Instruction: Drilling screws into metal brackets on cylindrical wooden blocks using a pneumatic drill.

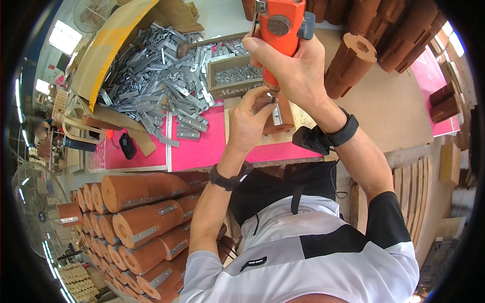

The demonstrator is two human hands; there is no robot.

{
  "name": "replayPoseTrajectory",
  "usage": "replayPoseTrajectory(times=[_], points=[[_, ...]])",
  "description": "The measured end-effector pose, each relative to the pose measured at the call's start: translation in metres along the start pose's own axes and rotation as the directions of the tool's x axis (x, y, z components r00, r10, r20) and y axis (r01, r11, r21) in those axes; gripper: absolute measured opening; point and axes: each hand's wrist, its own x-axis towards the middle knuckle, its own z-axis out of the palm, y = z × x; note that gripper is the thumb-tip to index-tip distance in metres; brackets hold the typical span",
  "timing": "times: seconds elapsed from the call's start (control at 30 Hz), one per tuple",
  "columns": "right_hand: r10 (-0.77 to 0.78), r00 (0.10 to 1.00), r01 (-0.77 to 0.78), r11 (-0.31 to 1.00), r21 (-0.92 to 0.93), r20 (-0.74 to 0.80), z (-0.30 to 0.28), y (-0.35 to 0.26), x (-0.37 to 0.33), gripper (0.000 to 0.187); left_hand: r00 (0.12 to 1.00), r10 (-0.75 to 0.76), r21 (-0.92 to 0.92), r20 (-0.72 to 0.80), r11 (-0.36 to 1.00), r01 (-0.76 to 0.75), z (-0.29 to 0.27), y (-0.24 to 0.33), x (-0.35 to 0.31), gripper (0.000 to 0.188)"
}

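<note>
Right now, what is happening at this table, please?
A person works at a pink-topped table. The right hand grips an orange power driver, its tip pointed down at a metal bracket on a brown wooden block. The left hand steadies that block. A pile of grey metal brackets lies behind, and finished blocks are stacked at the person's left.

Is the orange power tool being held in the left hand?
No, the right hand grips the orange power tool, while the left hand steadies the brown wooden block under its tip.

Orange power driver upright, tip down on grey metal bracket against reddish-brown wooden block on pink bench.
</note>
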Motion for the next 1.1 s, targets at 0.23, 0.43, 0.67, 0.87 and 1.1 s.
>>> replayPoseTrajectory(times=[0.23,0.43,0.67,0.87,1.1], points=[[-0.02,1.0,0.02,1.0,-0.012,0.0,0.002,0.013,0.007,0.038,0.994,0.112,0.184,-0.015,0.977,-0.108,-0.002,-0.005,0.016,0.032],[-0.083,0.996,0.08,0.993,-0.086,-0.034,0.003,0.032,0.007,0.04,0.991,0.133,0.254,0.026,0.958,-0.135,-0.002,-0.015,0.023,0.03],[-0.086,0.996,0.08,0.987,-0.139,-0.034,0.001,0.032,0.004,0.042,0.991,0.132,0.249,-0.007,0.96,-0.126,-0.001,-0.022,0.019,0.027],[-0.104,0.994,0.099,0.981,-0.167,-0.021,0.001,0.034,0.0,0.044,0.995,0.094,0.296,0.009,0.951,-0.093,-0.003,-0.017,0.017,0.027],[-0.05,0.999,0.051,0.998,-0.024,0.007,0.006,0.042,-0.004,0.041,0.978,0.061,0.323,0.199,0.938,-0.124,-0.007,-0.006,0.009,0.052]])
